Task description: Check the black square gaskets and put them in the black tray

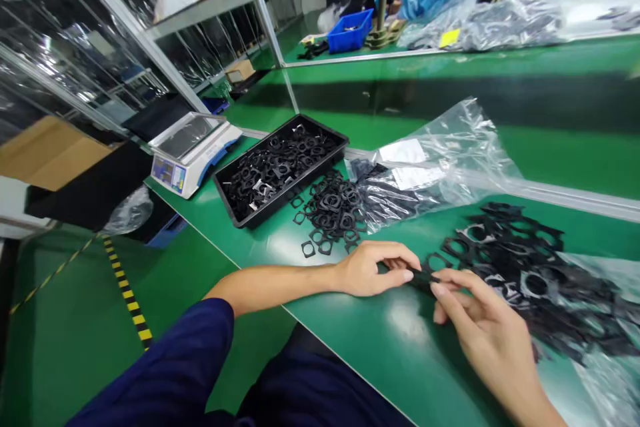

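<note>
Bright w/ glare on tabletop (403, 321), blur + distortion nr edges

The worktop (370, 337) is glossy green, and the held part (423, 278), the tray (285, 193) by its far edge and most of the heap of parts (575, 280) toward its right edge are black. At the far left corner the scale (200, 163) is white with a blue front panel (169, 173). Off the near edge, the sleeve (170, 353) is dark navy, and the floor tape (127, 290) is striped yellow and black.
</note>
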Available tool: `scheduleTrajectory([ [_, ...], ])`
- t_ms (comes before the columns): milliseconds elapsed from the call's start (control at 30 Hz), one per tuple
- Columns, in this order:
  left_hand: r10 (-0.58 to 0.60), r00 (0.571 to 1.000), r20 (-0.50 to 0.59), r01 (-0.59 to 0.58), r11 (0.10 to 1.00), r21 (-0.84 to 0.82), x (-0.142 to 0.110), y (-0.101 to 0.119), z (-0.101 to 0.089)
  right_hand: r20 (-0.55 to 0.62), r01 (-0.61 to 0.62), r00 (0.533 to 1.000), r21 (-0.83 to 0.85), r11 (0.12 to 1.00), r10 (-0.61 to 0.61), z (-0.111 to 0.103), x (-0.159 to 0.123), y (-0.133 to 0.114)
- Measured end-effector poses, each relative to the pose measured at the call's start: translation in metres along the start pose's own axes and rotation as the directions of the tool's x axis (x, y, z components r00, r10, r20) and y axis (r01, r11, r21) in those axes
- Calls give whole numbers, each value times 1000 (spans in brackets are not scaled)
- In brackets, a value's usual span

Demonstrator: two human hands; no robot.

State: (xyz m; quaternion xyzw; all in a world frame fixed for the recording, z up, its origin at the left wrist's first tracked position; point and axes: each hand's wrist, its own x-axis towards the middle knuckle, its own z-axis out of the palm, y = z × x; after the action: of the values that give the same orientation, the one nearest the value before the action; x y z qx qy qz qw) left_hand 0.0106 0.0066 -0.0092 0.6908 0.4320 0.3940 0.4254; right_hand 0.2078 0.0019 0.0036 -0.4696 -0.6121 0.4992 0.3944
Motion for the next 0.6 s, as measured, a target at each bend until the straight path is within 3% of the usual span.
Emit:
scheduleTrajectory([
  [133,255,967,-13,-241,926,292,7,10,-18,12,18,1000,-36,999,-18,4,1,3],
  [233,400,912,-92,-311,820,480,16,26,-61,39,46,998,-69,997,-44,5,3,6],
  [367,365,883,-294,-47,694,718,31,39,-151,52,94,995,-116,989,-89,5,3,11],
  [467,199,887,-417,228,596,770,45,30,-210,53,136,990,-142,981,-130,8,0,12],
  [533,-15,884,-467,415,485,770,51,21,-235,52,177,984,-168,970,-170,9,-1,12],
  [600,-80,876,-476,459,446,769,53,14,-247,47,228,974,-204,952,-223,9,-1,11],
])
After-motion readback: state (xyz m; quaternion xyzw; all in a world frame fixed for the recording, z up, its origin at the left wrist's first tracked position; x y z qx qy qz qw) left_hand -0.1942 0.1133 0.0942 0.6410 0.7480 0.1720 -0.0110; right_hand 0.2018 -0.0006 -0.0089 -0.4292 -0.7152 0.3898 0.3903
